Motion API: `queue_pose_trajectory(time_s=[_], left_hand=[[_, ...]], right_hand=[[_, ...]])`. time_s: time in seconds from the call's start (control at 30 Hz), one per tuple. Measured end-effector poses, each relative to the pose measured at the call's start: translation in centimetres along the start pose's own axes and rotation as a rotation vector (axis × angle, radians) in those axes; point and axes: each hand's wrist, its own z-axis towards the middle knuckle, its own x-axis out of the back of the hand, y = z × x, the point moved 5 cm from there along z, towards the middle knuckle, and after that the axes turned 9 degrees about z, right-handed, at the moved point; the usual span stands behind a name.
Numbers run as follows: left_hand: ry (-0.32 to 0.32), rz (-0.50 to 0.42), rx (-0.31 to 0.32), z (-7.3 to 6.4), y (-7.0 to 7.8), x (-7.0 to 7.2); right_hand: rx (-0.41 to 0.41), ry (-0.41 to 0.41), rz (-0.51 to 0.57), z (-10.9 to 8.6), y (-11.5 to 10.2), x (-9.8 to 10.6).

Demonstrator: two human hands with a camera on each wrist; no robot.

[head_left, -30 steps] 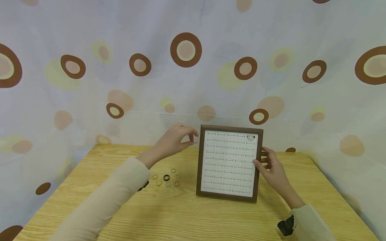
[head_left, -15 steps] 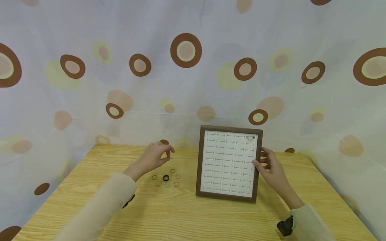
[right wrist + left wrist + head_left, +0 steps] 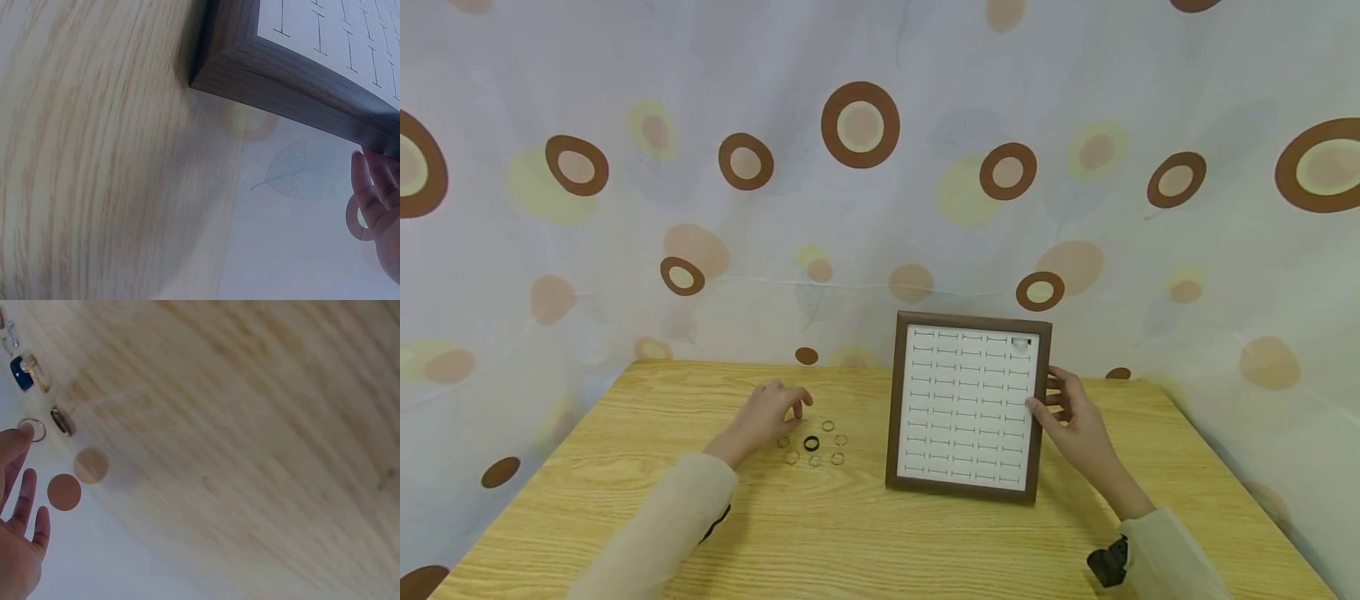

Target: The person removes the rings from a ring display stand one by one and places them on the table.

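My left hand (image 3: 765,423) is low over the left of the table, beside a cluster of rings. In the left wrist view it pinches a thin silvery ring (image 3: 44,432) at the fingertips. Close by lie a black ring (image 3: 812,444), a gold ring (image 3: 828,426) and several other thin rings. My right hand (image 3: 1078,423) holds the right side of a brown-framed ring display board (image 3: 892,400), thumb on the front and fingers behind. The board stands tilted back, with rows of slits in its white face. A ring (image 3: 1021,342) sits in its top right slit.
The wooden table (image 3: 850,542) reaches back to a patterned curtain (image 3: 865,225) that also hangs at both sides. Black wrist cameras are on both sleeves, the right one (image 3: 1107,564) near the table's front right.
My left hand has moved left and down from beside the board to the ring cluster, still pinching the ring. My right hand and the board have stayed put.
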Motion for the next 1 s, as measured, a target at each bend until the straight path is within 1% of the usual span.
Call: queue_pose_trajectory(time_s=[0.17, 0.3, 0.47, 0.73, 1.0], left_hand=[[-0.043, -0.023, 0.030, -0.2, 0.0, -0.7], [-0.050, -0.021, 0.036, -0.4, -0.1, -1.1], [-0.045, -0.022, 0.024, -0.5, -0.1, -1.2], [-0.067, -0.030, 0.011, -0.7, -0.1, -1.2], [-0.075, -0.025, 0.006, -0.8, 0.0, -1.1]], right_hand=[[-0.006, -0.001, -0.007, 0.0, -0.3, 0.0], [-0.008, 0.001, -0.014, 0.0, -1.7, 0.0], [-0.012, 0.002, -0.015, -0.1, -3.4, 0.0], [-0.014, -0.005, -0.011, -0.2, -3.5, 0.1], [-0.014, -0.003, -0.015, -0.2, -3.5, 0.1]])
